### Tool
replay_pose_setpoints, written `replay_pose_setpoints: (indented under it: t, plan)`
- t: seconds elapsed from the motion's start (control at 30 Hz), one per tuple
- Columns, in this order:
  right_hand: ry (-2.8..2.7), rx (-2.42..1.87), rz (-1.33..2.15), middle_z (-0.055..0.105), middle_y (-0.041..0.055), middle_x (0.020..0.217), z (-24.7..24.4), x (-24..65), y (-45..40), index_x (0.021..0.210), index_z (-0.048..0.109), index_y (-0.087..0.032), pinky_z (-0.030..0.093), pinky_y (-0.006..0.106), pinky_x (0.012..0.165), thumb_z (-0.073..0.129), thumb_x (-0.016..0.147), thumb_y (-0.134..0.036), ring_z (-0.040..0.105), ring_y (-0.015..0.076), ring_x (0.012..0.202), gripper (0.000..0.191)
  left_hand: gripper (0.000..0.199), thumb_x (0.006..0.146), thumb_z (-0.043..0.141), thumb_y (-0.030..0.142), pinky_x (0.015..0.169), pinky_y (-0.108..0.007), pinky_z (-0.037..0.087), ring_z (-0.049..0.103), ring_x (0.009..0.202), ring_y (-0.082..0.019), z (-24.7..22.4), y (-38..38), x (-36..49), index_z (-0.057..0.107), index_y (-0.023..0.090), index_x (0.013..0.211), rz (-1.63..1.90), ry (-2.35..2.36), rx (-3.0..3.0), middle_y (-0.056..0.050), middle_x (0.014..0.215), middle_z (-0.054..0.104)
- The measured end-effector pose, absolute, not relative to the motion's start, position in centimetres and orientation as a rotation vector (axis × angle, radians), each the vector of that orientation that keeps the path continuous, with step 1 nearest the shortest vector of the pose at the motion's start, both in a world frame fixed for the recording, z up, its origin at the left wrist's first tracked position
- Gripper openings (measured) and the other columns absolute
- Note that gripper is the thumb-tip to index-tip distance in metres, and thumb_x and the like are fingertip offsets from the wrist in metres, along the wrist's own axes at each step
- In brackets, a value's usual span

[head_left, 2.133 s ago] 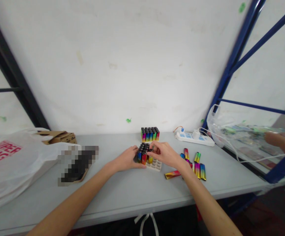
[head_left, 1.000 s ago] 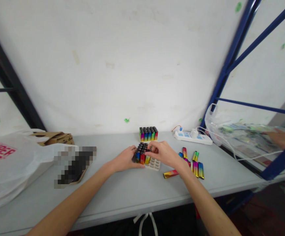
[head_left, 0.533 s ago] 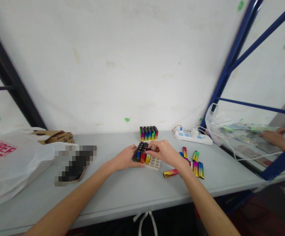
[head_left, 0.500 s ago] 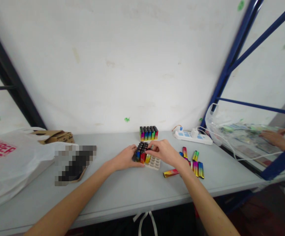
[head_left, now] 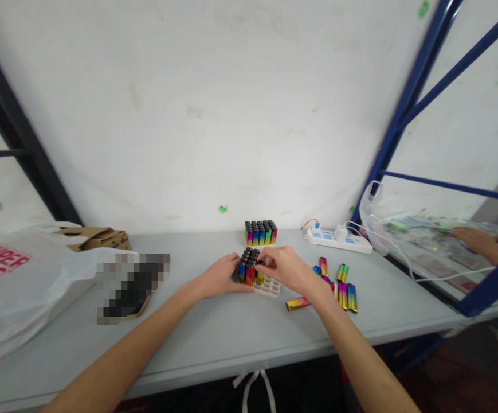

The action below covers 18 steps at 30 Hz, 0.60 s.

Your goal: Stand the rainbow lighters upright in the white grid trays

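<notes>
A pale tray (head_left: 270,287) with rows of small holes stands on the table, its left part filled with upright, black-topped lighters (head_left: 249,275) in shiny rainbow colours. My left hand (head_left: 223,275) is wrapped around the left side of this filled end, thumb along the front. Over the tray, the fingers of my right hand (head_left: 283,265) pinch the black top of one lighter (head_left: 260,278) with a yellow lower body, beside the standing rows. Whether its base sits in a hole I cannot tell. Several loose lighters (head_left: 342,295) lie to the right of my right forearm.
Behind the tray stands a second full block of lighters (head_left: 261,234). A white power strip (head_left: 338,240) with cables is at the back right. On the left are a white plastic bag (head_left: 38,281), cardboard (head_left: 102,238) and a blurred dark object (head_left: 134,289). Another person's hands (head_left: 481,244) work beyond the blue frame (head_left: 397,132).
My right hand has lowered the pinched lighter slightly, closer to the tray and more upright. My left hand keeps its place on the tray's left side.
</notes>
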State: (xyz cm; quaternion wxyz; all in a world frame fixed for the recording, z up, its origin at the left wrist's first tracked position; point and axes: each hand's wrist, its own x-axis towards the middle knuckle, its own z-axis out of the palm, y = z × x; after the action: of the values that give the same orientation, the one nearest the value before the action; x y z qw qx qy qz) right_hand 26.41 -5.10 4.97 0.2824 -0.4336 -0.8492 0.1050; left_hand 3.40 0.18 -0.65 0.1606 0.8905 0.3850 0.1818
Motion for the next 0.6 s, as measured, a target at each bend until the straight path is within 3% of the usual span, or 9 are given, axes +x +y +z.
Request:
replay_pose_setpoints:
  t: [0.6]
  plan:
    - [-2.294, -1.148, 0.360, 0.066, -0.0025, 0.064, 5.34, 26.86, -5.30, 0.086, 0.070, -0.017, 0.034, 0.023, 0.055, 0.070, 0.093, -0.025, 0.055, 0.0113, 0.057, 0.011, 0.062, 0.070, 0.081, 0.064, 0.096, -0.043, 0.050, 0.061, 0.105, -0.034, -0.48, -0.03, 3.45, 0.072, 0.019, 0.111, 0.541, 1.089, 2.503, -0.010, 0.111, 0.065]
